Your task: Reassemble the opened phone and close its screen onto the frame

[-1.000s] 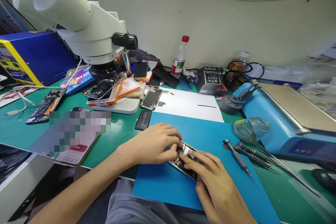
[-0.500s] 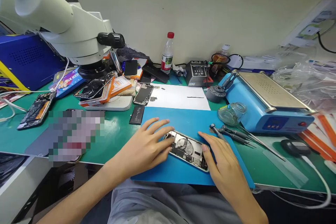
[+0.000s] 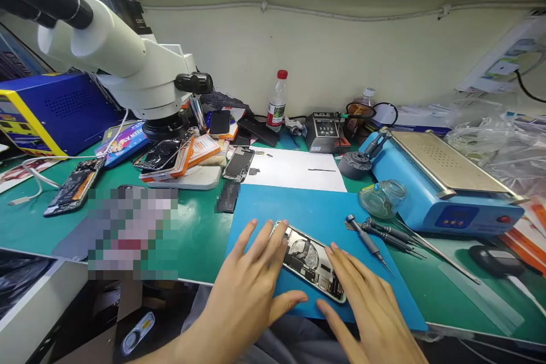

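Observation:
An opened phone body (image 3: 310,259) lies tilted on the blue mat (image 3: 290,205), its internal parts and a round light patch showing. Over its left end rests my left hand (image 3: 253,278), fingers spread, fingertips covering that corner. My right hand (image 3: 362,290) is at the opposite end, fingers stretched along the phone's edge with the thumb apart. Neither hand is closed round the phone. Just right of it on the mat lies a screwdriver (image 3: 370,243), with more screwdrivers (image 3: 390,236) beside it.
Behind the mat, a white sheet (image 3: 294,168) carries small dark parts. A microscope (image 3: 140,74) overhangs stacked phones and boxes at left. At right stand a glass jar (image 3: 381,198), a blue heating plate machine (image 3: 443,182) and long tweezers (image 3: 443,256). A phone battery (image 3: 229,197) lies left of the mat.
My view has tilted up, bringing a shelf into sight. My left hand's thumb has swung out and its fingers spread wider. The right thumb has come off the phone towards me.

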Demonstrator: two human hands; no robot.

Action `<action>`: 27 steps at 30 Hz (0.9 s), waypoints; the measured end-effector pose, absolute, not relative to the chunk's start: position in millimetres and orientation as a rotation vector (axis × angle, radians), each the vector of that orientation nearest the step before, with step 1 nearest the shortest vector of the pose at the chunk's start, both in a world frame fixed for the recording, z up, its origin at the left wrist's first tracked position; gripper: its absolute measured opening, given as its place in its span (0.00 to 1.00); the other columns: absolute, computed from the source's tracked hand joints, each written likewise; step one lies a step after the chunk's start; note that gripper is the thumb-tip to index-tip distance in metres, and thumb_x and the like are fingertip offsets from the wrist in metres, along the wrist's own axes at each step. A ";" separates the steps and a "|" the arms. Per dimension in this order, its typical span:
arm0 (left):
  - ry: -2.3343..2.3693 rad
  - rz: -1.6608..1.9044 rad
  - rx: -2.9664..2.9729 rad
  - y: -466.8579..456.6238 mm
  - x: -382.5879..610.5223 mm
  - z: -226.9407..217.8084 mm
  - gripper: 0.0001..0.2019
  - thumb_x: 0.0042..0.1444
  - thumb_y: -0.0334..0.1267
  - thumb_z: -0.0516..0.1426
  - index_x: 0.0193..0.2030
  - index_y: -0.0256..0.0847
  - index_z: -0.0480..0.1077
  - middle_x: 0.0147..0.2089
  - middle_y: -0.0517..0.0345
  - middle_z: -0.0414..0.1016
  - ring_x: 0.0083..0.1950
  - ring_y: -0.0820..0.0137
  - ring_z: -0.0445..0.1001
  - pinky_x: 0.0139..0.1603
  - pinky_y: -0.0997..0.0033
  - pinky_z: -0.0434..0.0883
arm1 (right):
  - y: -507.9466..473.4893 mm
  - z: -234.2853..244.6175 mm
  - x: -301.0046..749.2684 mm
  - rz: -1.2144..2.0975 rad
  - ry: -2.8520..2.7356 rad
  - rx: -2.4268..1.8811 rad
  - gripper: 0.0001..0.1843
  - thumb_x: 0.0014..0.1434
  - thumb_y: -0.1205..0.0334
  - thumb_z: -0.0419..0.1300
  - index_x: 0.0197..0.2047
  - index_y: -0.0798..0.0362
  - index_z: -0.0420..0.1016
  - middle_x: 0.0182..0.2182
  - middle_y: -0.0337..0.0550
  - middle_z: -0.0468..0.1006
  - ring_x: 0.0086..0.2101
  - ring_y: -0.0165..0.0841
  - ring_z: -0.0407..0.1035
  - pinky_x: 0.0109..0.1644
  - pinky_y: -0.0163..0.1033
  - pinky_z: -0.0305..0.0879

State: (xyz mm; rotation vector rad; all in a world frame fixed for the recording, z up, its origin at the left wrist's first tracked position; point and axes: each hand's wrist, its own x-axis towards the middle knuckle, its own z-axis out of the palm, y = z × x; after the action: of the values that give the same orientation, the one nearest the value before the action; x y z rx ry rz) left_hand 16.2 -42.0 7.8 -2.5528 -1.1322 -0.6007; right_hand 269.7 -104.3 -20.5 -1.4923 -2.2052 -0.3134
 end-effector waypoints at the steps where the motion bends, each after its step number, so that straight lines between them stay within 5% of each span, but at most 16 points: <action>1: -1.158 -0.616 -2.522 -44.4 19.6 6.8 0.34 0.76 0.67 0.48 0.65 0.40 0.78 0.77 0.53 0.72 0.76 0.58 0.67 0.78 0.50 0.58 | -107.0 -19.6 271.8 -0.293 -2.202 -1.501 0.37 0.79 0.41 0.54 0.81 0.51 0.58 0.70 0.48 0.74 0.66 0.44 0.70 0.60 0.45 0.74; 6: -1.272 -0.649 -2.473 -54.3 24.7 -2.0 0.27 0.79 0.57 0.49 0.68 0.43 0.77 0.71 0.50 0.78 0.65 0.52 0.75 0.63 0.47 0.73 | -112.9 -17.2 259.1 -0.181 -2.048 -1.582 0.33 0.77 0.41 0.57 0.77 0.46 0.63 0.58 0.50 0.81 0.54 0.45 0.78 0.52 0.47 0.80; 9: -1.428 -0.588 -2.495 -56.1 15.5 -9.9 0.26 0.80 0.47 0.48 0.80 0.47 0.64 0.67 0.42 0.78 0.55 0.49 0.79 0.46 0.49 0.78 | -113.9 -27.6 222.6 -0.239 -1.937 -1.640 0.34 0.75 0.40 0.58 0.75 0.51 0.65 0.53 0.56 0.81 0.48 0.49 0.79 0.49 0.53 0.81; 14: -1.382 -0.749 -2.592 -43.0 6.8 -14.5 0.29 0.77 0.46 0.51 0.82 0.59 0.57 0.74 0.43 0.71 0.64 0.44 0.77 0.49 0.52 0.81 | -112.3 -41.8 174.5 -0.222 -1.886 -1.704 0.49 0.71 0.33 0.61 0.82 0.54 0.55 0.55 0.62 0.81 0.48 0.56 0.79 0.51 0.62 0.81; 17: -1.516 -0.698 -2.560 -37.0 22.7 -11.0 0.31 0.75 0.51 0.54 0.82 0.51 0.57 0.76 0.35 0.67 0.59 0.41 0.79 0.46 0.47 0.80 | -110.8 -25.6 192.6 -0.039 -1.980 -1.527 0.47 0.75 0.33 0.56 0.84 0.51 0.48 0.61 0.57 0.81 0.54 0.50 0.81 0.56 0.53 0.82; 19: -1.649 -0.569 -2.476 -36.9 37.5 -9.0 0.36 0.72 0.54 0.57 0.82 0.45 0.57 0.78 0.29 0.64 0.52 0.40 0.80 0.43 0.45 0.79 | -108.9 -9.2 221.7 0.129 -1.927 -1.497 0.41 0.78 0.36 0.52 0.82 0.49 0.50 0.51 0.45 0.86 0.43 0.36 0.83 0.46 0.36 0.82; 21: -1.652 -0.445 -2.477 -37.9 49.1 -8.4 0.38 0.70 0.51 0.59 0.82 0.39 0.56 0.79 0.25 0.63 0.50 0.39 0.79 0.41 0.42 0.78 | -104.3 3.9 254.6 0.003 -1.730 -1.667 0.24 0.82 0.46 0.51 0.74 0.44 0.64 0.42 0.36 0.86 0.33 0.28 0.80 0.37 0.30 0.78; 22: -1.621 -0.402 -2.512 -37.8 52.6 -8.4 0.39 0.70 0.49 0.59 0.82 0.37 0.55 0.79 0.23 0.62 0.50 0.38 0.78 0.40 0.41 0.78 | -100.5 7.9 269.8 -0.100 -1.640 -1.736 0.19 0.82 0.48 0.52 0.67 0.46 0.71 0.43 0.39 0.86 0.34 0.30 0.80 0.36 0.33 0.76; 24: -1.547 -0.361 -2.608 -35.3 54.3 -8.0 0.38 0.70 0.45 0.58 0.83 0.35 0.55 0.79 0.23 0.62 0.51 0.37 0.78 0.41 0.40 0.79 | -90.3 10.0 294.5 -0.238 -1.561 -1.819 0.20 0.81 0.45 0.52 0.53 0.50 0.78 0.46 0.49 0.84 0.42 0.40 0.80 0.39 0.41 0.74; 27: -1.407 -0.328 -2.770 -25.5 46.3 -2.1 0.38 0.68 0.40 0.60 0.83 0.40 0.57 0.79 0.32 0.65 0.56 0.39 0.78 0.49 0.38 0.80 | -72.3 4.0 314.0 -0.288 -1.621 -1.857 0.26 0.79 0.40 0.52 0.46 0.50 0.81 0.44 0.52 0.83 0.45 0.46 0.78 0.39 0.45 0.71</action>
State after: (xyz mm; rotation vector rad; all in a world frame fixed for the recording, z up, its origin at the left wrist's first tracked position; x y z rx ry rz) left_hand 46.3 -25.5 -2.1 -2.7695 -1.4071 -0.3283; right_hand 314.0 -72.3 4.0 -1.8566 -1.6206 -0.2884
